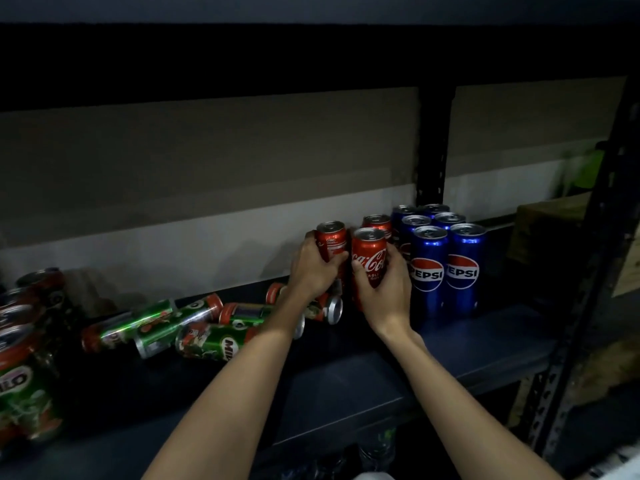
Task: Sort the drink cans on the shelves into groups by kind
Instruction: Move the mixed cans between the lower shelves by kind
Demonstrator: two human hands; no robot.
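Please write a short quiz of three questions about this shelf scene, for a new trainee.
1. True or false: the blue Pepsi cans stand upright in one group at the right.
2. Which cans lie on their sides? A) Pepsi B) green Milo cans C) Coca-Cola
3. Fill in: the left hand and the right hand each grip one red ____ can.

Key
1. True.
2. B; they lie scattered left of the hands.
3. Coca-Cola; the left-held can and the right-held can are upright beside the Pepsi group, with a third red can behind.
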